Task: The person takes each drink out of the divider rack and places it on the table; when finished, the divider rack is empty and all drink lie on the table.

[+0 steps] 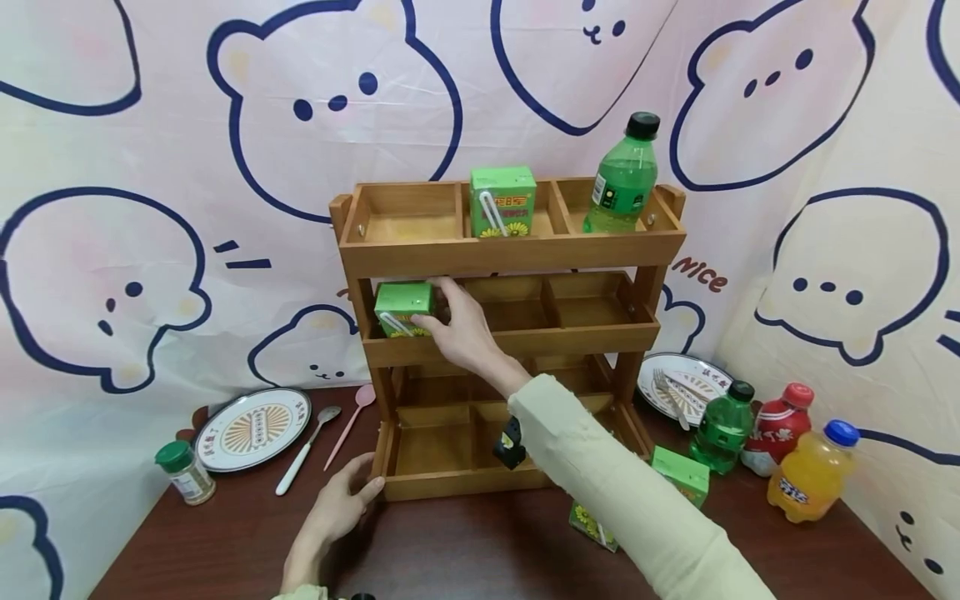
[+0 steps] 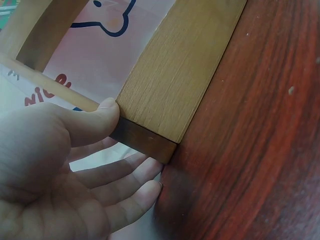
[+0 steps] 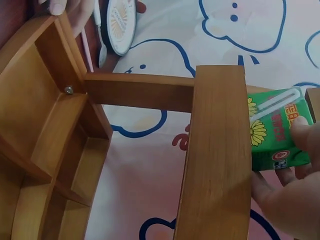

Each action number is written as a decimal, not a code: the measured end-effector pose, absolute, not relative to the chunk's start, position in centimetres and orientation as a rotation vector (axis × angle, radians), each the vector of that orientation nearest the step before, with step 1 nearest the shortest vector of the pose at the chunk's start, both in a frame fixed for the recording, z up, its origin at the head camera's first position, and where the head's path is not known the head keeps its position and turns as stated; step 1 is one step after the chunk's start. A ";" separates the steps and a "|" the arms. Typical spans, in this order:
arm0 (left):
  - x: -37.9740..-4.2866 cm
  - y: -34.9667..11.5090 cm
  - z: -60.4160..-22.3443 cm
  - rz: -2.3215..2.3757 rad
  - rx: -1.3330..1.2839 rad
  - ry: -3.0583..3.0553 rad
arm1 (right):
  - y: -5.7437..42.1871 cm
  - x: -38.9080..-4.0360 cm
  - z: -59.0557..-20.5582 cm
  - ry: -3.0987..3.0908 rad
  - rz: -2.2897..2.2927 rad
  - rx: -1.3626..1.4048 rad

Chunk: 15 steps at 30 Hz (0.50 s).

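My right hand [image 1: 467,329] grips a green drink carton [image 1: 403,302] in the left compartment of the rack's middle tier. In the right wrist view the thumb lies on the front of that carton [image 3: 274,132], and the fingers go partly out of sight around it. The wooden rack [image 1: 510,255] stands upright on the dark table. Low on its left side, my left hand [image 1: 337,504] holds the bottom front corner; the left wrist view shows the thumb on the edge of the wood [image 2: 155,75]. A second carton [image 1: 502,202] and a green bottle [image 1: 621,187] occupy the top tier.
Right of the rack are two more cartons [image 1: 681,477], a green bottle [image 1: 722,429], a red bottle [image 1: 777,429], an orange bottle [image 1: 813,475] and a plate [image 1: 652,385] with a fork. To the left lie a plate [image 1: 255,429], two spoons [image 1: 303,454] and a shaker jar [image 1: 187,477].
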<state>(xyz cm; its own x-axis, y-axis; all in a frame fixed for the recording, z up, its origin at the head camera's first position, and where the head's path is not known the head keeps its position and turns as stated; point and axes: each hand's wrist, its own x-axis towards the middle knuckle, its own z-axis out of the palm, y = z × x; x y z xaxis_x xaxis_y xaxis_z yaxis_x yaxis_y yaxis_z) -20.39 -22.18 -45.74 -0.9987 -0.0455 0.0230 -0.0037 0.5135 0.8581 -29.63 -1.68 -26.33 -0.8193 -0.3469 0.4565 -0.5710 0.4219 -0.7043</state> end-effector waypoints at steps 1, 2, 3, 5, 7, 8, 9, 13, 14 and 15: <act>-20.4 -22.1 -45.7 -1.520 0.040 -2.701 | -1.6 -29.5 -26.5 -2.421 1.325 0.810; -20.4 -22.1 -45.7 -1.519 0.040 -2.705 | -1.5 -29.3 -26.6 -2.405 1.294 0.814; -20.5 -22.1 -45.6 -1.518 0.039 -2.709 | -1.4 -29.2 -26.8 -2.386 1.255 0.818; -20.5 -22.0 -45.6 -1.516 0.042 -2.715 | -1.3 -29.0 -27.0 -2.342 1.205 0.830; -20.6 -21.9 -45.5 -1.515 0.042 -2.719 | -1.1 -28.8 -27.3 -2.299 1.174 0.842; -20.6 -21.9 -45.6 -1.518 0.043 -2.718 | -1.0 -28.8 -27.4 -2.283 1.167 0.844; -20.6 -21.9 -45.6 -1.515 0.043 -2.720 | -0.9 -28.7 -27.5 -2.268 1.168 0.848; -20.6 -22.1 -45.7 -1.518 0.054 -2.719 | -0.4 -28.4 -27.4 -2.234 1.201 0.889; -20.5 -22.2 -45.8 -1.517 0.053 -2.718 | -0.2 -28.3 -27.3 -2.227 1.202 0.910; -20.5 -22.2 -45.8 -1.516 0.053 -2.718 | 0.0 -28.3 -27.1 -2.217 1.201 0.936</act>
